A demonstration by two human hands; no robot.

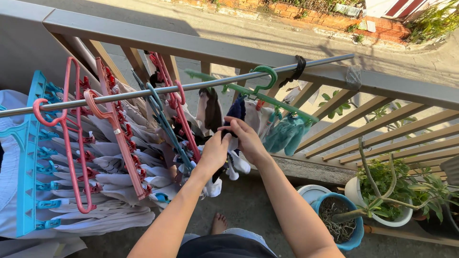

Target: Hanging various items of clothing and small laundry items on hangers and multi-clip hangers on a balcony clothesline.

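A green clip hanger (260, 95) hangs from a metal rod (191, 86) that runs along a balcony railing. Small garments hang from its clips, among them a dark blue sock (236, 110) and teal socks (285, 134). My right hand (247, 138) pinches the dark sock just below its clip. My left hand (214, 152) grips the lower part of the same hanging sock, beside a white sock (237, 165). Both arms reach up from the bottom of the view.
Pink (117, 126), red (174, 102) and blue (31, 153) clip hangers loaded with white cloths crowd the rod's left half. The railing (306, 71) stands behind. Potted plants (382, 191) and a blue pot (342, 224) sit at lower right. My bare foot (219, 222) rests on the concrete floor.
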